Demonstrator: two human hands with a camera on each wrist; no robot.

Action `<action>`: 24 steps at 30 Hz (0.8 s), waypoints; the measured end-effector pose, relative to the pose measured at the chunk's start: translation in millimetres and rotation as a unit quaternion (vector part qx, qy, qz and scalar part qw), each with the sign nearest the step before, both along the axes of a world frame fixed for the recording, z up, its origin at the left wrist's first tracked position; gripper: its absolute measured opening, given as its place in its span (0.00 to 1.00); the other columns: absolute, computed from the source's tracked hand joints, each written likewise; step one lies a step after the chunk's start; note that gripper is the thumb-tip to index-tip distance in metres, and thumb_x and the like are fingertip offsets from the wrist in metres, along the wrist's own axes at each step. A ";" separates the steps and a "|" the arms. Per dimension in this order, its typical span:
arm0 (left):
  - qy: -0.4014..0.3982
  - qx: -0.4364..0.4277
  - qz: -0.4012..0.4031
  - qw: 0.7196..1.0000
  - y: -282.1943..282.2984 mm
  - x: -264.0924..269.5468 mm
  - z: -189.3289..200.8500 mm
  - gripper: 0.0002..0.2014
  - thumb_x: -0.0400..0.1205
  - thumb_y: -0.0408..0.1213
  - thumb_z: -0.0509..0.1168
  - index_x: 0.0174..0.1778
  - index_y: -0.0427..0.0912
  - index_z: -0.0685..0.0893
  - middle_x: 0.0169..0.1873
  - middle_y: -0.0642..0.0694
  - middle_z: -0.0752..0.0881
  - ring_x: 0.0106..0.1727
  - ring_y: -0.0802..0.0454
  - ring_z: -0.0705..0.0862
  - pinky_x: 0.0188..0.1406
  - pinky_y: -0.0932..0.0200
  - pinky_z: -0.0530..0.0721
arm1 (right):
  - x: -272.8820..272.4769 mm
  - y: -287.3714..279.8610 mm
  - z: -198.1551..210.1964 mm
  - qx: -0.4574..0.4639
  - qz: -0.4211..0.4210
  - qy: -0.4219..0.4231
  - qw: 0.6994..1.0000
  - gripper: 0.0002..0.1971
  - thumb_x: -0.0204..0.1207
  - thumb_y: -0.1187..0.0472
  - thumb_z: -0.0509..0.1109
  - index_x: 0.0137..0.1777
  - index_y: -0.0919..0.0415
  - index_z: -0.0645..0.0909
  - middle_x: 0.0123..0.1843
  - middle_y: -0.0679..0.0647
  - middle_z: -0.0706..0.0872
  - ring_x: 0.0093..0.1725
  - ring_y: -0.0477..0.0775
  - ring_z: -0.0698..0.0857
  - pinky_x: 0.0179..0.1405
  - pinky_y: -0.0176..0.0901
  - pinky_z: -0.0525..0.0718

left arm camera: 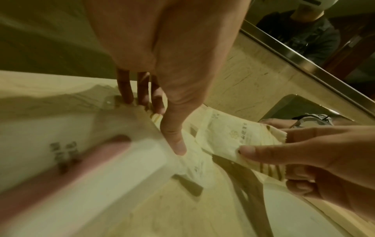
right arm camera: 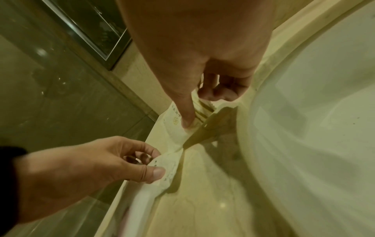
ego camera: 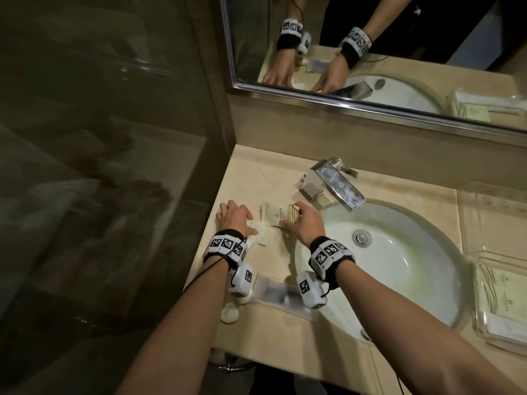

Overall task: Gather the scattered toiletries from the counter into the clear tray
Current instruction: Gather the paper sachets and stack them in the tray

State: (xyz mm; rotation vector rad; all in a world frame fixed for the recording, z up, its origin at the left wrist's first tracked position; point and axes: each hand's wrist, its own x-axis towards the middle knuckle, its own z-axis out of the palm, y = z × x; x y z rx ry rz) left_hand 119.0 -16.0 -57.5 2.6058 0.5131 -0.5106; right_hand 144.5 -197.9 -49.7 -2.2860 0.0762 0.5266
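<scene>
A cream sachet with a striped end lies on the counter left of the sink. My right hand pinches its striped end between thumb and curled fingers. Beside it, my left hand pinches a small white packet, thumb on top. A long white packet, blurred, runs back under my left palm. The clear tray stands at the far right and holds several packets.
A clear long packet and a round white soap lie near the counter's front edge under my wrists. The chrome faucet and round basin are right of my hands. A second clear tray sits behind the first. Glass wall at left.
</scene>
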 end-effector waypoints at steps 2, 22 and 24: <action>-0.002 0.001 -0.004 1.000 -0.4 1.8 0.5 0.16 0.68 0.43 0.80 0.44 0.47 0.81 0.57 0.46 0.76 0.63 0.44 0.69 0.63 0.51 0.70 | -1.8 -4.2 0.1 0.012 -0.008 -0.008 1.000 0.31 0.71 0.54 0.80 0.73 0.61 0.77 0.68 0.59 0.84 0.67 0.60 0.82 0.66 0.46 0.77; -0.253 -0.249 0.142 0.924 -45.4 8.4 126.0 0.12 0.71 0.41 0.78 0.46 0.44 0.86 0.40 0.48 0.87 0.41 0.49 0.85 0.48 0.52 0.86 | -7.9 -72.9 104.9 0.292 -0.073 -0.093 0.949 0.25 0.70 0.69 0.79 0.65 0.58 0.75 0.55 0.51 0.90 0.48 0.38 0.90 0.48 0.35 0.87; -0.255 -0.296 0.140 0.910 -71.1 5.3 139.6 0.13 0.71 0.40 0.78 0.49 0.41 0.86 0.43 0.46 0.89 0.46 0.47 0.88 0.45 0.54 0.86 | -12.0 -99.2 117.8 0.295 -0.078 -0.111 0.946 0.30 0.69 0.67 0.80 0.69 0.56 0.74 0.55 0.47 0.88 0.51 0.41 0.89 0.48 0.34 0.87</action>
